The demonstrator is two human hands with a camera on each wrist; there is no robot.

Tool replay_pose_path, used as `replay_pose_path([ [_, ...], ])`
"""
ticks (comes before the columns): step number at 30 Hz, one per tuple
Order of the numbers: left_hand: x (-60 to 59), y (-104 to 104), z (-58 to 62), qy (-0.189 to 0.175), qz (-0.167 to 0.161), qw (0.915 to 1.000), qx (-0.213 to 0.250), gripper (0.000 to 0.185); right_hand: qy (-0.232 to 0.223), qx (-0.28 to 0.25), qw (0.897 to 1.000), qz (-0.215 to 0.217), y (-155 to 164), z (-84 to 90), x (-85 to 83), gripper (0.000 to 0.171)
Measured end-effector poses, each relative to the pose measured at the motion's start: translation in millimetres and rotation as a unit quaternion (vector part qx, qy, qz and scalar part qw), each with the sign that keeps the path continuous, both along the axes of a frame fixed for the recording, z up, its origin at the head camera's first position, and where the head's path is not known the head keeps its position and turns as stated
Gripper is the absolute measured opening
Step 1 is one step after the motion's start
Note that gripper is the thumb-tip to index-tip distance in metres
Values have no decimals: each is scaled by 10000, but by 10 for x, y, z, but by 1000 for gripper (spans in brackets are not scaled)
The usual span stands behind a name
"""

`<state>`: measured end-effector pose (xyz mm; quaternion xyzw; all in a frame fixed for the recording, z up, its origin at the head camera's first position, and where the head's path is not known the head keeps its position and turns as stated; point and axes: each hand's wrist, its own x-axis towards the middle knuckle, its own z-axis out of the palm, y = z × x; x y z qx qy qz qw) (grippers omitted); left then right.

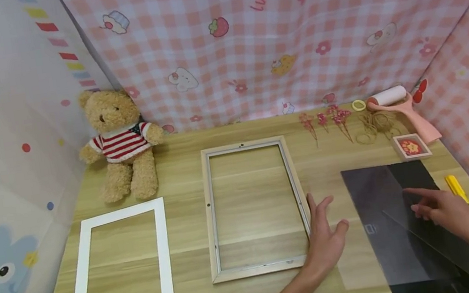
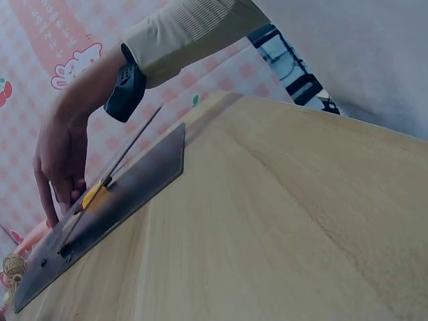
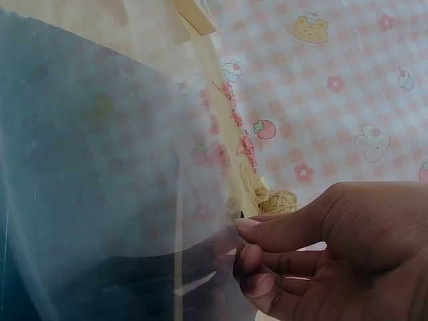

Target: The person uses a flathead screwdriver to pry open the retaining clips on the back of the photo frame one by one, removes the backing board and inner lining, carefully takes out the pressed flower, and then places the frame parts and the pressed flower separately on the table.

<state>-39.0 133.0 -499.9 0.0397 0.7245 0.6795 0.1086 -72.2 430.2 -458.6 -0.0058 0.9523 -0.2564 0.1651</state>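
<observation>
My right hand [image 1: 446, 212] pinches the edge of a clear plastic sheet [image 3: 100, 167] between thumb and fingers. The sheet is tilted above a black backing board [image 2: 154, 174] at the right of the table and covers part of it in the head view. My left hand [image 1: 326, 241] touches the right side of a wooden picture frame [image 1: 214, 219], its fingers fairly straight along the outer edge. The frame lies flat in the middle, with the table showing through. The left hand is not visible in the left wrist view.
A white mat border [image 1: 164, 256] lies at the left, below a teddy bear [image 1: 124, 147]. Along the back right are dried pink flowers [image 1: 338, 117], twine [image 1: 377, 124], a lint roller [image 1: 389, 95] and a small box [image 1: 412, 146]. A yellow-handled tool [image 1: 455, 185] lies beside the board.
</observation>
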Motion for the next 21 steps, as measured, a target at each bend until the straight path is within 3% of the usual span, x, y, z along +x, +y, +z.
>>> replay_pose_path([
  [6,-1,29,-73,170,-31,9998,-54,56,-107,104,9998,-121,-6,-7,8,46],
  [15,-94,110,-244,-279,-224,9990,-255,59,-415,130,9990,-36,26,40,-2,48],
  [18,-96,100,-242,-261,-247,9991,-243,59,-399,151,9991,0,19,41,-13,47],
  [21,-79,50,-165,-168,-304,9992,-212,58,-367,180,9992,24,25,17,-27,46],
])
